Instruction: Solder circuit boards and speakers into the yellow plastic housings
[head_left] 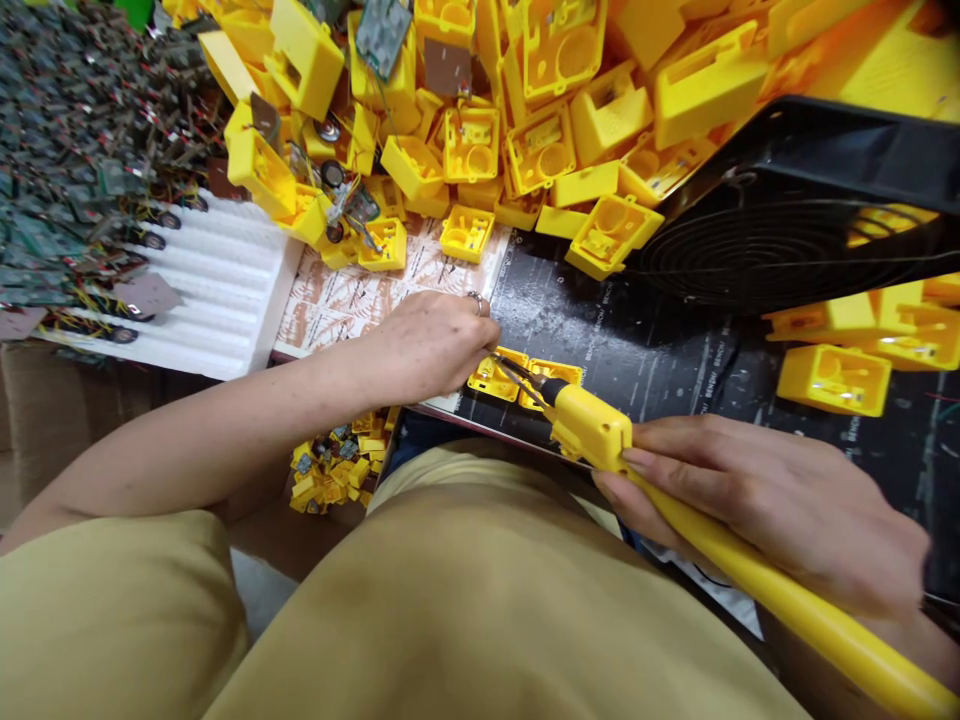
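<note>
Left hand (pixel 439 345): mid-frame, fingers curled; fingertips hidden, so their grip cannot be made out.
Right hand (pixel 772 500): lower right, thumb and fingers pinching the yellow tool (pixel 592 418).
Tool's ends: handle cut off at lower right, tip hard to make out.
Yellow casing (pixel 487 382): mid-frame, partly behind the tool.
Black fan (pixel 795 165): upper right, cut off.

Yellow handle (pixel 795 598), black fan (pixel 802 190) cut off at right; circuit-board pile (pixel 75 170), left.
</note>
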